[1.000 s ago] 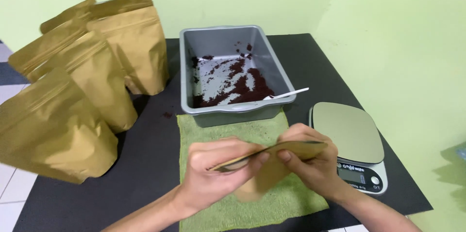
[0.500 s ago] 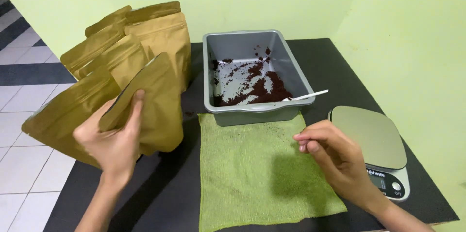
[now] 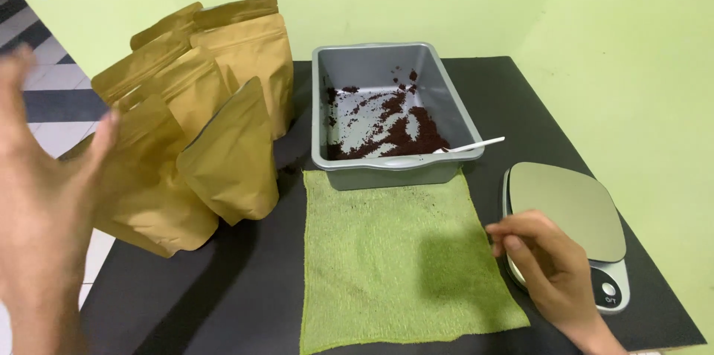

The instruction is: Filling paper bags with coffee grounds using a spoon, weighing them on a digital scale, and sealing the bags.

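Left hand (image 3: 44, 214): raised at the near left edge, blurred, fingers spread wide, holding nothing; it stands just left of the pouches, palm turned toward them.

Pouches (image 3: 186, 124): a cluster of tan stand-up bags on the left of the black table (image 3: 245, 288); the nearest pouch (image 3: 230, 154) stands at the right front of the cluster, tilted, its long axis running up and slightly right, its base toward the near side. It lies right of the left hand and a little farther off, apart from it; the left hand is clearly the nearer hand, the right being well apart across the cloth.

Cloth (image 3: 401, 251): green, flat, in the near middle of the table, its far edge touching the tray; a few dark specks on it.

Tray (image 3: 390, 65): grey, rectangular, at the far middle; dark red-brown grounds (image 3: 401, 136) lie mostly in its near right part; a white spoon (image 3: 472, 147) leans over its near right rim, handle pointing right.

Right hand (image 3: 550, 266): near right, fingers curled loosely inward, thumb and forefinger close; whether they pinch anything cannot be told; it rests at the right edge of the cloth, overlapping the near left corner of the scale.

Scale (image 3: 573, 206): grey, flat platform bare, right of the cloth.
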